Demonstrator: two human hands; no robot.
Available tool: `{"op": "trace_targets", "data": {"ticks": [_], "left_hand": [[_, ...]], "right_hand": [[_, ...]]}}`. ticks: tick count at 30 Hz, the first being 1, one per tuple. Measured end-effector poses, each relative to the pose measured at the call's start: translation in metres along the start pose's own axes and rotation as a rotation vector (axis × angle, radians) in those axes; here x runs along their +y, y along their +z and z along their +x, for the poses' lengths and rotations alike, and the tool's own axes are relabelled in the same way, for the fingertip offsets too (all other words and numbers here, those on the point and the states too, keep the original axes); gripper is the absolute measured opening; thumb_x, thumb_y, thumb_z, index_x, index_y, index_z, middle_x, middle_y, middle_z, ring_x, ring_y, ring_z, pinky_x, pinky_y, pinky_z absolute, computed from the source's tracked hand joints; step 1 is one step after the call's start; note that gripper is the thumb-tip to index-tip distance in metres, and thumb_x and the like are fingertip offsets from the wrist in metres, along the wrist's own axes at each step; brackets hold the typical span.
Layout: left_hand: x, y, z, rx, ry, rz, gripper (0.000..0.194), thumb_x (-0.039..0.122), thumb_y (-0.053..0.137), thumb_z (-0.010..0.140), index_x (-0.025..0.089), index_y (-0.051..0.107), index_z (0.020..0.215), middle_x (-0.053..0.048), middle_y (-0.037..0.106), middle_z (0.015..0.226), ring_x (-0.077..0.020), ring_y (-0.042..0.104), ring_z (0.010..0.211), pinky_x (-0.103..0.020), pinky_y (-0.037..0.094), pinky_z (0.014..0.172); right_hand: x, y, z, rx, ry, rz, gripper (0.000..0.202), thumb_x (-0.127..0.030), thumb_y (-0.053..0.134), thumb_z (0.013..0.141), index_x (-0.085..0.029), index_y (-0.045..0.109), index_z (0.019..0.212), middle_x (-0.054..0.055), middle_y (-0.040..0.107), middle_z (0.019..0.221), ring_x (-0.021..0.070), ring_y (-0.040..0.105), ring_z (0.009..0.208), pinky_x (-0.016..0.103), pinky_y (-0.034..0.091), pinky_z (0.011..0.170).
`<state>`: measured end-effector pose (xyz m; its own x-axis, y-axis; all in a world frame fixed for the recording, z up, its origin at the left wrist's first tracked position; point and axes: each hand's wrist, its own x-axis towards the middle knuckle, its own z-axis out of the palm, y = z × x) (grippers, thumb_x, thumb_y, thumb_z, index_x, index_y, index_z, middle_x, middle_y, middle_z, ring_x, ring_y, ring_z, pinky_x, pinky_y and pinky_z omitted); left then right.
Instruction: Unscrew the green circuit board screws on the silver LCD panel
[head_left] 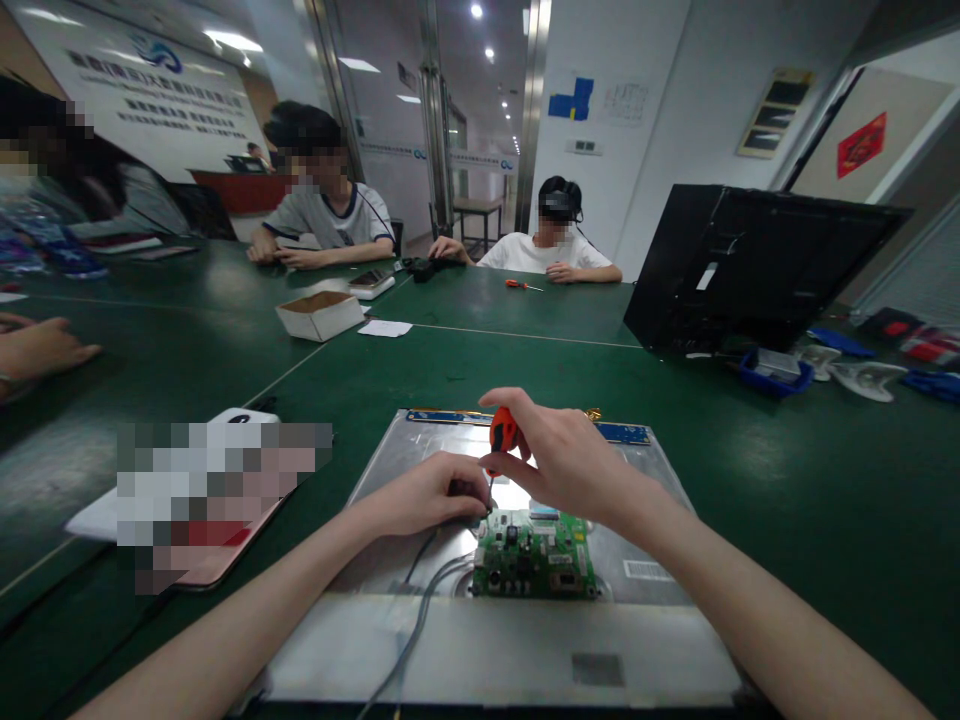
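A silvery flat panel (375, 640) lies on the green table, with a green circuit board (534, 560) on its middle. My right hand (559, 445) is closed round a red and black screwdriver (502, 432), whose shaft points down at the board's upper left corner. Close beside the tip, my left hand (442, 490) has its fingers pressed together; whatever they hold is hidden. Grey cables (426, 610) run from the board's left side toward the panel's near edge. Along the panel's far edge is a narrow blue circuit strip (626, 433).
To the left lie a white and pink item (217, 540), partly pixelated, and a white open box (321, 312). A black monitor casing (757, 265) and a blue tray (776, 372) stand at the right. People sit across the table; another person's hand (45, 350) rests at far left.
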<state>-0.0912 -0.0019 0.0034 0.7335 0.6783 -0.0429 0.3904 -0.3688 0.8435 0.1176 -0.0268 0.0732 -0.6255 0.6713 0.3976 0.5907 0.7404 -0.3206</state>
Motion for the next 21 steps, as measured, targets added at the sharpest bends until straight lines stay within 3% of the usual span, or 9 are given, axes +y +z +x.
{"op": "trace_targets", "data": {"ticks": [10, 21], "left_hand": [[0.000, -0.002, 0.000, -0.011, 0.034, 0.010, 0.009, 0.021, 0.062, 0.080, 0.016, 0.070, 0.081, -0.002, 0.068, 0.079, -0.0161, 0.061, 0.073, -0.025, 0.048, 0.067], [0.005, -0.003, -0.001, 0.000, -0.019, 0.027, 0.007, 0.022, 0.064, 0.078, 0.016, 0.068, 0.080, -0.001, 0.066, 0.076, -0.0162, 0.060, 0.072, -0.025, 0.045, 0.065]], "right_hand": [[0.000, 0.001, -0.001, 0.008, -0.008, 0.053, 0.037, -0.027, 0.050, 0.093, -0.018, 0.036, 0.126, 0.004, 0.065, 0.090, 0.0159, 0.057, 0.069, 0.028, 0.039, 0.061], [0.001, -0.010, -0.002, 0.074, -0.019, 0.069, 0.038, -0.029, 0.053, 0.093, -0.018, 0.038, 0.126, 0.001, 0.063, 0.085, 0.0143, 0.056, 0.067, 0.027, 0.040, 0.062]]}}
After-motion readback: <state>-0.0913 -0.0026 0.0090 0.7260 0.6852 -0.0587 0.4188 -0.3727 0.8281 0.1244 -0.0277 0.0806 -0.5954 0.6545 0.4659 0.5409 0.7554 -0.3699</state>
